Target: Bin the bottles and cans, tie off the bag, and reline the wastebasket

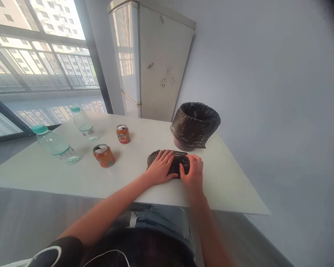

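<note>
A folded black plastic bag [178,163] lies on the white table in front of me. My left hand [161,168] rests flat over its left part, fingers stretched out and thumb apart. At the bag's right end, my right hand [193,173] is closed around the plastic, with its fingers bent over the far side and its thumb on top. Just beyond the bag stands a small bin [182,144], its rim covered by a black liner [190,129] that hangs down outside. The bin's inside is dark.
Two orange cans, a nearer can [104,156] and a farther can [123,134], stand left of the bag. Farther left are two clear bottles with green caps, a near bottle [54,142] and a far bottle [82,121]. A fridge [161,63] stands behind the table [133,178].
</note>
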### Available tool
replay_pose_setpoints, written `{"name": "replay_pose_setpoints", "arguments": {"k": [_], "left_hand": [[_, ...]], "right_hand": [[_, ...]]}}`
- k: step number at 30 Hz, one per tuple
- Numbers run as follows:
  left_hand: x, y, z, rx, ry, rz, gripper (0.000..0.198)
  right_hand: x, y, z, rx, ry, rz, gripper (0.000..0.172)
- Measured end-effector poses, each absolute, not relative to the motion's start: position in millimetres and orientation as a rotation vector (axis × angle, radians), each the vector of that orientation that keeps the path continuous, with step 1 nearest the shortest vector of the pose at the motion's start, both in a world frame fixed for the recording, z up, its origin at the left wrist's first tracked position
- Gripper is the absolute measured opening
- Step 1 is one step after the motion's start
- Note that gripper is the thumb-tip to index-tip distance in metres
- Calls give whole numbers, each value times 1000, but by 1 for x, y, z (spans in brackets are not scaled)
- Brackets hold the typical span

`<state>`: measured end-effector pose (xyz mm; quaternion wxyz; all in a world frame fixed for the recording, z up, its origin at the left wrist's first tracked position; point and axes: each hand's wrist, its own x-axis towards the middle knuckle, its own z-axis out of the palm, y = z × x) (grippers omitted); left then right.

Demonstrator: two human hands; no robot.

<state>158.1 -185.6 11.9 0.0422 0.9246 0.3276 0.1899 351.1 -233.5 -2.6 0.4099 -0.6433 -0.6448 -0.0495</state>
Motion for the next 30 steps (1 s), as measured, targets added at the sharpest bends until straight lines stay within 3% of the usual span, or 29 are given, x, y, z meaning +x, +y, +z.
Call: {"name": "replay_pose_setpoints", "arguments": {"k": [6,13,18,23,30], "left_hand": [[155,-187,-32,2832,1088,347,90],[122,-196,-33,2798,1057,376,94],[115,-206,-14,2759,1081,375,81],[148,-209,10,2790,1185,644,59],[169,-187,-27,2700,1314,430,70]], "right_hand": [[346,-212,-5,-1667,-2347,-7,55],[346,-230,-18,-1811,-2333,74,59],[344,-234,-18,-1777,-2325,109,57],[347,-230,-16,-1715,-2164,16,61],[344,-221,-15,-1699,-2288,166,62]]}}
